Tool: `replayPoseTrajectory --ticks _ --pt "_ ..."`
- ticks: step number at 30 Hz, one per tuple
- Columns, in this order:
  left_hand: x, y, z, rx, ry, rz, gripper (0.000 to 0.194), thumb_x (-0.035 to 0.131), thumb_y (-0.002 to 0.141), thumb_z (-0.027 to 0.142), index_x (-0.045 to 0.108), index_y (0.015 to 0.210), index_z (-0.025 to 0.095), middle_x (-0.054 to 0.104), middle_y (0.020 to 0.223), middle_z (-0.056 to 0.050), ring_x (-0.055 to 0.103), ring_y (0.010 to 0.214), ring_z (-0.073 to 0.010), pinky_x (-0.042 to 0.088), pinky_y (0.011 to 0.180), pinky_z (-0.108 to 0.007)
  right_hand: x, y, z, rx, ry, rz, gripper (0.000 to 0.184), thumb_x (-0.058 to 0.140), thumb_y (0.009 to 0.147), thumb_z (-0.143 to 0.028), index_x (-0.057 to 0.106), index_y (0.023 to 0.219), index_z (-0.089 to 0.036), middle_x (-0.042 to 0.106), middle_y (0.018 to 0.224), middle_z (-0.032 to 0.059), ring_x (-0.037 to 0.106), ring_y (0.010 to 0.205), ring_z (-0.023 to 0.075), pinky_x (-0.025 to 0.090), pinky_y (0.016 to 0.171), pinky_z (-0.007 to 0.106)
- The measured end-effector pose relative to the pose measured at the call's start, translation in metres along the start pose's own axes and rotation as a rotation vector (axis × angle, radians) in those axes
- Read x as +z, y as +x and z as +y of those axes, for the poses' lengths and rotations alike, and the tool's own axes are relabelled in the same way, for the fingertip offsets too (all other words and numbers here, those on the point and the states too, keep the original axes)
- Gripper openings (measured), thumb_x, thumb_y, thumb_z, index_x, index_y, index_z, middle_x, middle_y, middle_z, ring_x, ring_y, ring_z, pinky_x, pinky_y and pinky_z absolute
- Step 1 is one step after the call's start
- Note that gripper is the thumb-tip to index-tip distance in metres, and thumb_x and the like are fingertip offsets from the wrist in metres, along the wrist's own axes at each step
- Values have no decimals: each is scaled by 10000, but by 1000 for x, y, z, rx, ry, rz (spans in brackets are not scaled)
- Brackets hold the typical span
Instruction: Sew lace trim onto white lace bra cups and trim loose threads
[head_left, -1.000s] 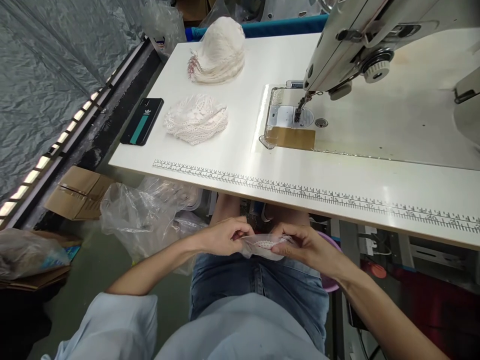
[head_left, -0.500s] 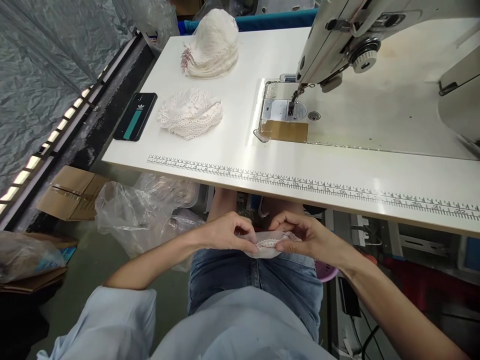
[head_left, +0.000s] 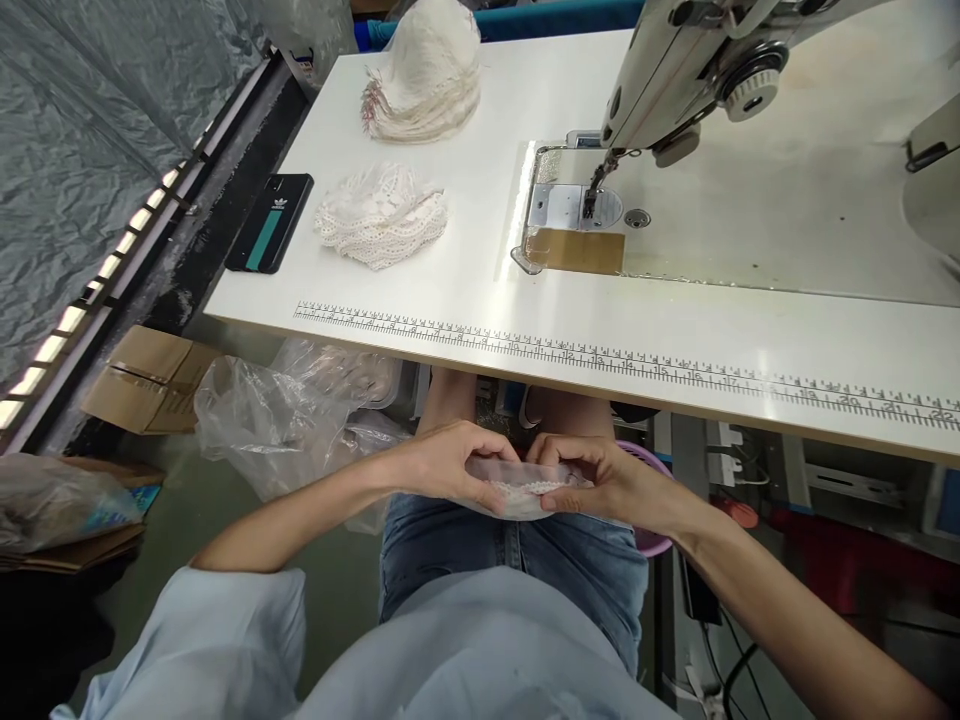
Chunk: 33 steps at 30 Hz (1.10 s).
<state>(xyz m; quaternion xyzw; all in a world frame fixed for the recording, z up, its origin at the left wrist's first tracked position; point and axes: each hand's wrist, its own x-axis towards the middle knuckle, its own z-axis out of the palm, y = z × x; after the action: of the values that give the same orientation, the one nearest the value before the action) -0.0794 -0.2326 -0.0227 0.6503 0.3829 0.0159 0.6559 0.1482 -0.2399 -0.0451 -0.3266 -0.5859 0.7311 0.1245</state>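
Over my lap, below the table's front edge, I hold a small piece of white lace fabric (head_left: 517, 500) with a sheer part and a beaded-looking trim. My left hand (head_left: 457, 465) pinches its left end between thumb and fingers. At the other end my right hand (head_left: 592, 475) grips it, thumb on the near side and fingers curled behind. Parts of the fabric are hidden by my fingers. On the table lie a stack of white lace pieces (head_left: 382, 215) and, farther back, a taller cream-coloured stack of fabric (head_left: 427, 80) with reddish threads at its left edge.
A sewing machine (head_left: 645, 90) stands on the white table (head_left: 472, 290), which has a printed ruler (head_left: 585, 355) along its front. A black phone (head_left: 270, 222) lies at the left edge. Below are plastic bags (head_left: 262, 430), a cardboard box (head_left: 150, 380) and a pink basket (head_left: 652, 545).
My left fingers have shifted along the fabric, and more of its sheer part shows between my hands. The view has tilted slightly, so the table appears higher.
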Motion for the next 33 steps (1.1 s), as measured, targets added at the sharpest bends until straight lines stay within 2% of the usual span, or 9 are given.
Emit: replayPoseTrajectory --ticks 4,8,13,18,29,33 --pt "-3 0 -5 1 29 13 281 720 679 361 698 852 142 634 749 -2 536 688 -114 366 596 -179 -3 -3 3 66 2 70 259 658 754 -397 528 683 -184 489 651 -23 442 582 110 347 522 232" --pt "-4 0 -9 17 -71 52 184 682 729 301 711 783 128 636 710 -4 549 684 -105 392 623 -176 -5 -4 11 83 -29 145 262 681 729 -372 504 659 -192 430 607 -43 377 546 96 303 493 220" --pt "-3 1 -8 -39 -226 72 121 673 724 218 716 797 132 687 718 -14 610 680 -111 438 633 -182 -5 -4 15 107 -8 163 257 696 718 -347 495 665 -195 425 623 -41 384 560 98 324 503 219" --pt "-2 0 -5 -94 -255 131 134 719 673 204 718 779 121 703 690 -31 641 648 -121 461 597 -178 -6 -4 14 89 5 209 234 706 719 -345 519 716 -204 455 658 -34 426 577 103 359 501 212" --pt "-10 -2 -13 -96 -230 67 165 701 712 213 731 853 133 713 710 -21 635 648 -96 441 579 -145 -7 -3 6 163 45 171 262 732 682 -395 581 780 -204 546 709 -17 497 607 115 402 524 214" --pt "-13 -4 -12 -84 -248 29 196 700 712 230 728 882 137 716 762 -29 638 696 -110 460 627 -162 -4 0 2 161 55 165 244 718 695 -379 586 801 -204 564 715 -11 499 600 117 397 524 222"
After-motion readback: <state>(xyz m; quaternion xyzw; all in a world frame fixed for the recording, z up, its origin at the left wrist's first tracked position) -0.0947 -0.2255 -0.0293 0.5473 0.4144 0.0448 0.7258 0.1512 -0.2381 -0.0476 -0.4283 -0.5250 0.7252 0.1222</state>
